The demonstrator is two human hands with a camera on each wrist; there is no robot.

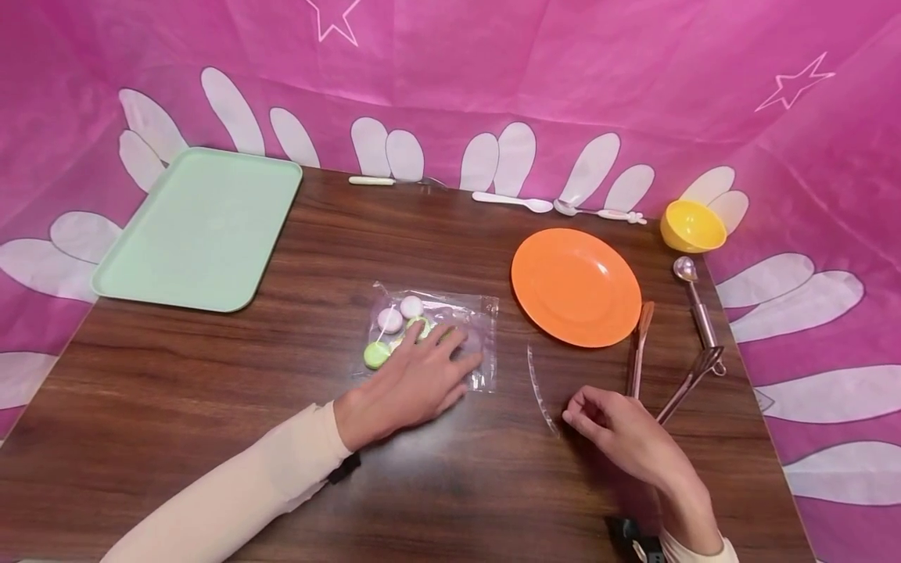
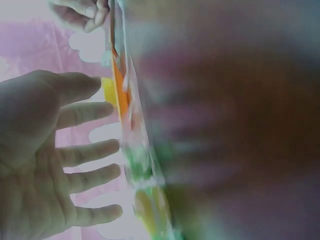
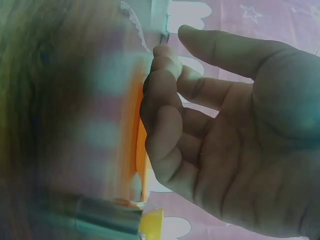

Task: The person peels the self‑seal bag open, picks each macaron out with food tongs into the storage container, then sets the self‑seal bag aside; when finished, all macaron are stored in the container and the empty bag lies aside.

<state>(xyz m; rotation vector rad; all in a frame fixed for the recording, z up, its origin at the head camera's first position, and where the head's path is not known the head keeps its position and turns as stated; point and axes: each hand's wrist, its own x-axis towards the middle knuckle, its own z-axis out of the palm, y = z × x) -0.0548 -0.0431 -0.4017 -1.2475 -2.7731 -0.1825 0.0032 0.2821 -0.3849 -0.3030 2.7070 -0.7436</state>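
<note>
My left hand (image 1: pixel 415 379) rests with fingers spread over a clear plastic bag (image 1: pixel 486 344) on the table. Inside the bag are several round macaron-like pieces, pale pink ones (image 1: pixel 390 319) and green ones (image 1: pixel 376 355); the hand hides part of them. The left wrist view shows straight fingers (image 2: pixel 90 150) at the bag's side. To the right, my right hand (image 1: pixel 626 430) hovers with loosely bent fingers and holds nothing. A thin clear plastic strip (image 1: pixel 538 387) lies on the table just left of its fingertips. Thumb and index finger stand apart in the right wrist view.
An orange plate (image 1: pixel 577 289) lies beyond the right hand, with brown tongs (image 1: pixel 639 352) beside it. Further right are a metal scoop (image 1: pixel 700 313) and a yellow bowl (image 1: pixel 693 227). A green tray (image 1: pixel 204 227) is at left; a white spoon (image 1: pixel 510 202) lies along the back edge.
</note>
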